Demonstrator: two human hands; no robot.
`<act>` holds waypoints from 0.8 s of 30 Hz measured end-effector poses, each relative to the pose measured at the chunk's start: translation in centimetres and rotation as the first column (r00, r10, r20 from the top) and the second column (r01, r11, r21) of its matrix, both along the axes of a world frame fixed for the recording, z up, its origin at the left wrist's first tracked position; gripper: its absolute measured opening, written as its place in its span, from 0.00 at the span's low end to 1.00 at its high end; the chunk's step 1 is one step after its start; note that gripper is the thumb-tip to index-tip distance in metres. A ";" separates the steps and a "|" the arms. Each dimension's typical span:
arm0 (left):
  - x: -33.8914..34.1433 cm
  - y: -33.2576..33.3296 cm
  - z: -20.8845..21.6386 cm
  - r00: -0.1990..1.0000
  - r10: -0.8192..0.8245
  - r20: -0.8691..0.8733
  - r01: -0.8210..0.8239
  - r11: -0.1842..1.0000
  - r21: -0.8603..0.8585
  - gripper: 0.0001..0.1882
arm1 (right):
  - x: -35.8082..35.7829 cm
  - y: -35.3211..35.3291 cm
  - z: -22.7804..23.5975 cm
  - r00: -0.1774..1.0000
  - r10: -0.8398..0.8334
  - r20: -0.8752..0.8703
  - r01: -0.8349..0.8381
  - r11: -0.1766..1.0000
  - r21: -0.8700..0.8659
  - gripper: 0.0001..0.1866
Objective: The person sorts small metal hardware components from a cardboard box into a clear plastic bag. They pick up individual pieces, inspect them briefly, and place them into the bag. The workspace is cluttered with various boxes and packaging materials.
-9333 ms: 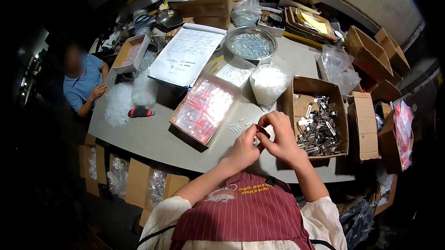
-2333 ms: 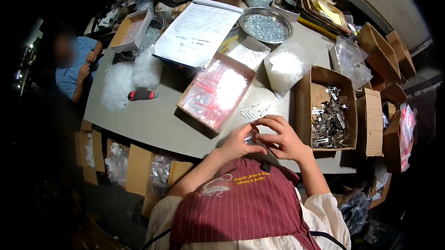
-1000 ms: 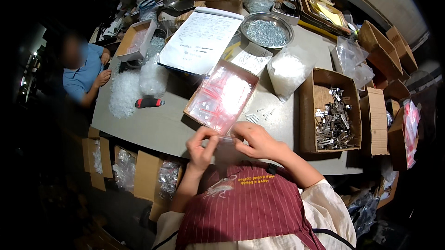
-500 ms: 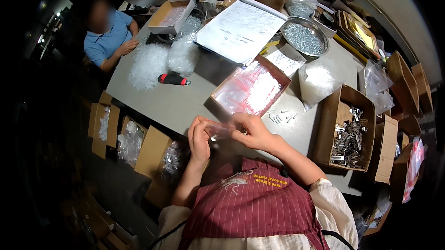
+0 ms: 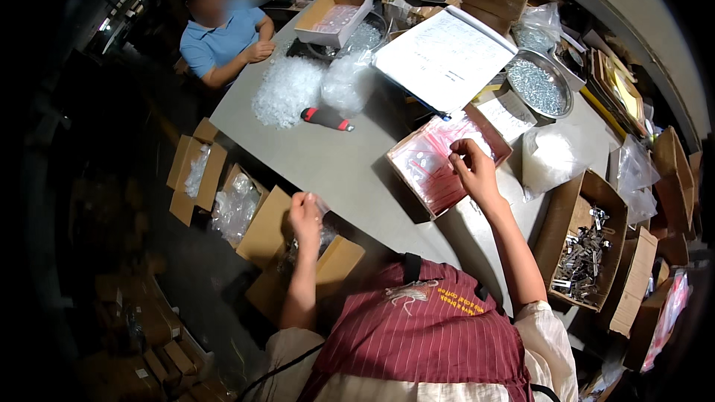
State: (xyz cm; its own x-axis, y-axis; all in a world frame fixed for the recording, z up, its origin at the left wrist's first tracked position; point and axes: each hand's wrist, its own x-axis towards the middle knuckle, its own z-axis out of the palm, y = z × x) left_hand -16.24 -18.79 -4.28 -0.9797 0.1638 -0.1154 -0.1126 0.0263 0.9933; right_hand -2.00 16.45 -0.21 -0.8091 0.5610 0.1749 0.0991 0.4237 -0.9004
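Observation:
My left hand (image 5: 305, 217) is closed, holding a small clear plastic bag (image 5: 322, 205) whose edge shows beside the fingers. It is over an open cardboard carton (image 5: 339, 262) beside the table's near edge; shiny packed items lie partly hidden inside. My right hand (image 5: 477, 171) is above a shallow box (image 5: 435, 217) of flat clear bags with red edges (image 5: 428, 163). Its fingers are bent, with thumb and forefinger a little apart. I see nothing between them; whether the fingertips touch the bags I cannot tell.
Right of the bag box stand a white-filled plastic bag (image 5: 551, 157) and a carton of metal clips (image 5: 585, 264). Beyond are a clipboard (image 5: 447, 55) and a bowl of small metal parts (image 5: 538, 83). A red-black tool (image 5: 326, 118) lies left; a person (image 5: 223, 48) sits past the far-left edge.
My hands, together on a small clear bag before, have parted. The left moved left over the carton with the bag; the right moved over the box of bags. The whole view has shifted.

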 end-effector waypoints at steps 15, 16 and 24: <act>5.5 4.2 9.0 0.851 -0.168 -0.498 0.100 0.982 -0.159 0.06 | 0.7 -12.2 8.7 0.786 0.614 0.067 -0.583 0.774 -0.245 0.19; 5.7 4.8 9.0 0.798 -0.190 -0.572 0.072 0.972 -0.223 0.07 | 0.7 -12.9 9.2 0.743 0.661 0.105 -0.632 0.745 -0.215 0.20; 6.6 7.3 10.8 0.854 -0.382 -0.353 0.392 0.919 -0.045 0.07 | 1.9 -11.4 5.8 0.926 0.352 -0.138 -0.377 0.837 -0.397 0.07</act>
